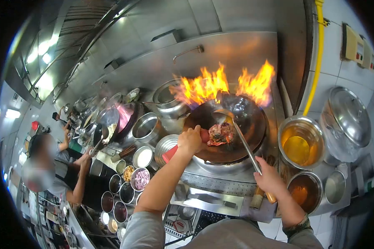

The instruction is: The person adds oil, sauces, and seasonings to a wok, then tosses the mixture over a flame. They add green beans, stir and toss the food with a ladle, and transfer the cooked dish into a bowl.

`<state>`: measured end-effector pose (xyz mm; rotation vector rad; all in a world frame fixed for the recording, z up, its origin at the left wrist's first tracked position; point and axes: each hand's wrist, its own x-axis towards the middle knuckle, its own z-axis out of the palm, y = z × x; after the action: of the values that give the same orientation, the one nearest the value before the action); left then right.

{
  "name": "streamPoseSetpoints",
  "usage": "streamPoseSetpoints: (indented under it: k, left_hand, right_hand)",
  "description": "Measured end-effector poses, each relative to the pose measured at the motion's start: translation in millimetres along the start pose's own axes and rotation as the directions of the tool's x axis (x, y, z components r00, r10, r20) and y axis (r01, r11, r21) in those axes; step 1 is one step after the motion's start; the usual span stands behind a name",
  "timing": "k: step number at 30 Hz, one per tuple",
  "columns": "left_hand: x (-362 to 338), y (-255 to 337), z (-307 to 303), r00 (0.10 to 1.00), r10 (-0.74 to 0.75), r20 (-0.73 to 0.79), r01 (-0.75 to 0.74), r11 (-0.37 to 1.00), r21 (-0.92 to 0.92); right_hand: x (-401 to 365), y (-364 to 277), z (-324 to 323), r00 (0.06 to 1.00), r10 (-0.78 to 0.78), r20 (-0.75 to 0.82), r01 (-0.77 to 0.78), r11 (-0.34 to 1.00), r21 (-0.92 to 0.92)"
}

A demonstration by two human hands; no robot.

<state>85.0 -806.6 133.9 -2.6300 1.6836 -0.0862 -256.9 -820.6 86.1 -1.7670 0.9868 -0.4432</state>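
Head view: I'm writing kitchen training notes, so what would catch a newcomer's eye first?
Tall orange flames behind the wok would probably strike first. Next comes the reddish food inside it, near the ladle. Yellow liquid also stands out, in a steel pot right of the wok.

- wok (253, 135): dark metal, its inside slick and glossy
- ladle (247, 146): smooth, shiny metal shaft with a wood-like butt
- red wrap (169, 155): matt, apparently cloth
- back panel (241, 50): brushed metal, softly reflective
- colander (166, 150): perforated, bright metal
- oil bowl (313, 137): polished metal, the oil itself glossy
- lid (350, 110): domed, smooth, shiny metal
- yellow hose (318, 62): smooth, seemingly plastic or rubber
- wall tiles (332, 56): smooth, ceramic-looking, lightly glossy
- grey sleeve (143, 230): soft, matt cloth
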Motion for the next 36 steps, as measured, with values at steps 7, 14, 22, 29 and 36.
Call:
streamPoseSetpoints:
  k: [7, 14, 22, 29, 36]
  left_hand:
    - [-10, 2, -21, 0.992, 0.005, 0.125, -0.003, 1.000, -0.018]
    - [-16, 10, -23, 0.990, 0.041, 0.133, -0.050, 0.997, 0.061]
    - [-18, 7, -23, 0.982, 0.100, 0.157, -0.115, 0.989, 0.093]
    - [-28, -7, -11, 0.993, 0.091, 0.070, -0.091, 0.996, -0.001]
    - [-124, -46, -19, 0.928, -0.273, -0.252, -0.069, 0.539, -0.840]
  right_hand:
    - [-9, -18, -13, 0.959, 0.178, 0.221, -0.282, 0.676, 0.681]
    - [-9, -16, -17, 0.951, 0.144, 0.274, -0.303, 0.616, 0.727]
    - [-13, -18, -18, 0.954, 0.154, 0.257, -0.297, 0.603, 0.741]
    - [-7, -19, -13, 0.950, 0.179, 0.255, -0.309, 0.651, 0.694]
    - [44, -20, 10, 0.996, -0.073, -0.055, 0.030, 0.827, -0.562]
